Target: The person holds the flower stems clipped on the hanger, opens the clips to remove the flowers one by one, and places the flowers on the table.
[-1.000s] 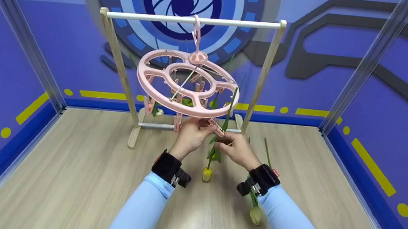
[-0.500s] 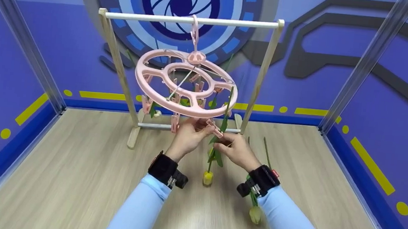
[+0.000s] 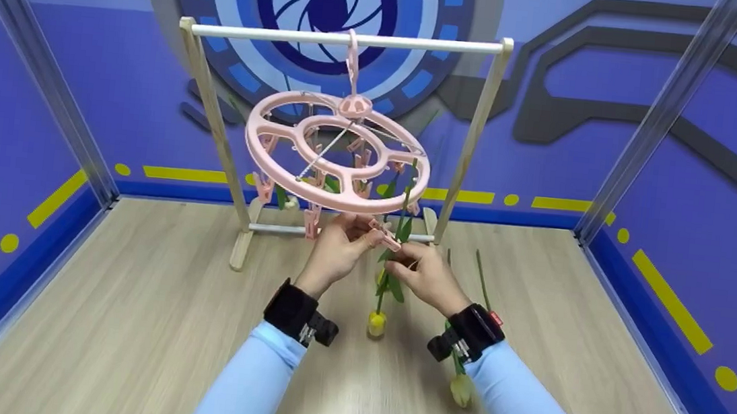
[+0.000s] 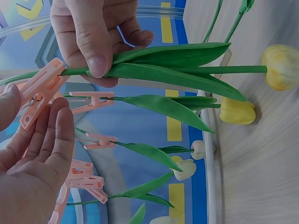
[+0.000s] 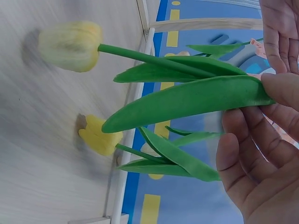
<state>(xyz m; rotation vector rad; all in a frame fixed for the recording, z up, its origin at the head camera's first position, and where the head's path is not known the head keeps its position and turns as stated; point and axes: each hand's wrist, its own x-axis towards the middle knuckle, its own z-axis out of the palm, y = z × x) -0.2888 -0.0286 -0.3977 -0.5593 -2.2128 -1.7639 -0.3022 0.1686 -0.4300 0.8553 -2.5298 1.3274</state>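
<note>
My left hand (image 3: 331, 254) is below the front rim of the pink round clip hanger (image 3: 355, 202), its thumb and fingers holding a pink clothespin (image 4: 43, 93). A pale yellow tulip (image 4: 281, 67) points flower-down, its stem lying at the clothespin's tip; whether the clip bites on it I cannot tell. With thumb and fingers my right hand (image 3: 431, 275) pinches this tulip at the base of its leaves (image 5: 187, 100), just right of the clothespin. Behind it, a yellow tulip (image 4: 237, 111) hangs from another pink clothespin (image 4: 93, 101).
The hanger hooks over the white bar (image 3: 263, 34) of a wooden rack (image 3: 477, 129). Several white tulips (image 4: 185, 169) hang in clips farther back. On the table (image 3: 128, 319) a pale tulip (image 3: 461, 390) lies beside my right wrist, near another green stem (image 3: 482, 279).
My left hand and the clothespin have shifted slightly left. The held tulip's flower has sunk a little lower and right, and its stem top has moved left. The right hand has hardly moved.
</note>
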